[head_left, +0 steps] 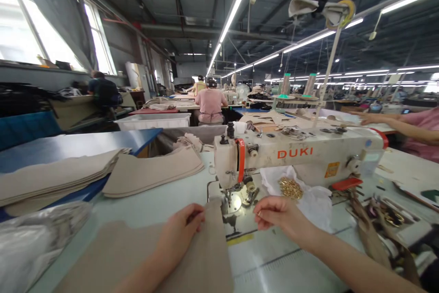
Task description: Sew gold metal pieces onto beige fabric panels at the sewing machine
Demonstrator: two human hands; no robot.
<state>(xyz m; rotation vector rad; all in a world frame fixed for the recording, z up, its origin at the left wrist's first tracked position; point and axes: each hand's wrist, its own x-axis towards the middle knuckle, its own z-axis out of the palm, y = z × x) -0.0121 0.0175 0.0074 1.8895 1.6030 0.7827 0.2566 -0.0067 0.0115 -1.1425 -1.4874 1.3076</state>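
Note:
My left hand (180, 231) rests on a beige fabric piece (206, 256) lying on the pale table, fingers curled and pinching its upper edge just left of the needle. My right hand (279, 215) hovers right of the needle plate, fingers pinched together on something too small to name. Directly behind both hands stands a white DUKI sewing machine (302, 151), its lit presser foot (235, 199) between my hands.
Stacks of beige cut pieces (151, 172) lie at the left, beside a blue table (68, 144). Gold metal rings on white plastic (291, 188) sit under the machine arm. Clutter of straps and hardware (380, 215) fills the right. A co-worker's arm (394, 124) reaches in at far right; other people sit behind.

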